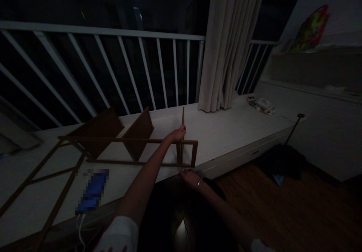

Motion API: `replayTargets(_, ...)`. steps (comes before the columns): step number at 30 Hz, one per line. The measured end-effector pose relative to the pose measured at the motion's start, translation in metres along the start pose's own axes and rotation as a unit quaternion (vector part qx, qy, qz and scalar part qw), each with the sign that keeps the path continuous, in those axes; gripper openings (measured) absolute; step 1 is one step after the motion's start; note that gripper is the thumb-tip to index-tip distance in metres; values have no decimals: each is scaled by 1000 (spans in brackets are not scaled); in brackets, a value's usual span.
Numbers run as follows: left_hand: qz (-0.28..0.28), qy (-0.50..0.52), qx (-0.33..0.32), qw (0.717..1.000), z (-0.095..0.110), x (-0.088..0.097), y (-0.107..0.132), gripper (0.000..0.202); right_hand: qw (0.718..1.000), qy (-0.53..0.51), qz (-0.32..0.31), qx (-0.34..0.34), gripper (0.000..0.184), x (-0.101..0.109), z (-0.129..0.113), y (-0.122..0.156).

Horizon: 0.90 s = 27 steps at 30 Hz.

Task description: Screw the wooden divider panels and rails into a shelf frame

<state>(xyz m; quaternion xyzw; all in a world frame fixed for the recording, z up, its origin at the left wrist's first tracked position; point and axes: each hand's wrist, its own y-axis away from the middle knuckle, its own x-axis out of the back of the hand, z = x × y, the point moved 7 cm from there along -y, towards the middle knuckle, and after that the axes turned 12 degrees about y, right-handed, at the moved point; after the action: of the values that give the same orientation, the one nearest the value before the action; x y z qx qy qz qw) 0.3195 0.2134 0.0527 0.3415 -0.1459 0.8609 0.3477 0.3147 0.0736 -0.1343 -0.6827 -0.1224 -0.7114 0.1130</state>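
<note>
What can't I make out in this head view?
Head view, all:
Panel at the left hand: seen edge-on, faces hidden.
Right hand: too dim to tell what it holds, if anything.
Frame: legs cut off by left and bottom edges.
Blue thing: blurred by pixelation.
Heap: darkness hides what it is.

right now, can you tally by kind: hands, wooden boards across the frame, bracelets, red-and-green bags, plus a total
Left hand and right hand: 2
Wooden boards: 3, one edge-on
Bracelet: 1
Red-and-green bag: 1
Total: 7
</note>
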Motion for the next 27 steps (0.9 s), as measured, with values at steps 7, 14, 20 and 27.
replayTargets(7,-1,12,8,1000,0,0,1,23,1000,21,-2,-21,19,10,-2,0)
replayTargets(14,4,-4,1,1000,-1,0,-2,24,998,56,34,25,20,17,-7,0)
replayTargets(20,3,13,3,1000,0,0,0,23,993,89,70,39,17,12,-9,-4)
replayTargets(27,7,2,-6,1000,0,0,-1,23,991,108,67,44,16,4,-10,-6)
